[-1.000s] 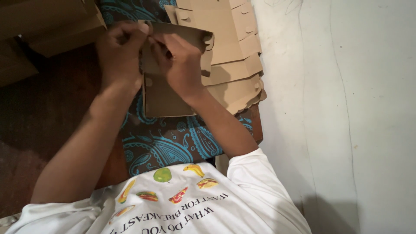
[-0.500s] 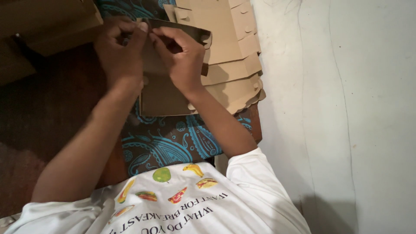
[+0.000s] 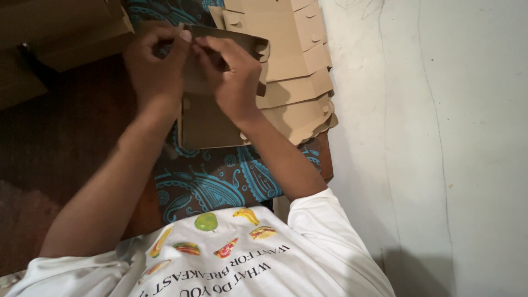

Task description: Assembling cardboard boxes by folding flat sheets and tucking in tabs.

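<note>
Flat brown cardboard boxes, one being held

A brown cardboard box blank [image 3: 220,118] sits gripped at its top flap; a stack of flat blanks [image 3: 300,82] lies just behind; more cardboard boxes [image 3: 55,33] upper left.

Both hands folding a brown cardboard box blank [image 3: 220,118].
Left hand [image 3: 154,69] pinches its top flap, right hand [image 3: 234,77] grips just beside it; stack of flat cardboard blanks [image 3: 300,71] beyond right hand, blue paisley cloth [image 3: 220,176] under both wrists.

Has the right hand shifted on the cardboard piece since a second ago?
No, barely: the right hand still pinches the cardboard piece beside the flat stack.
</note>
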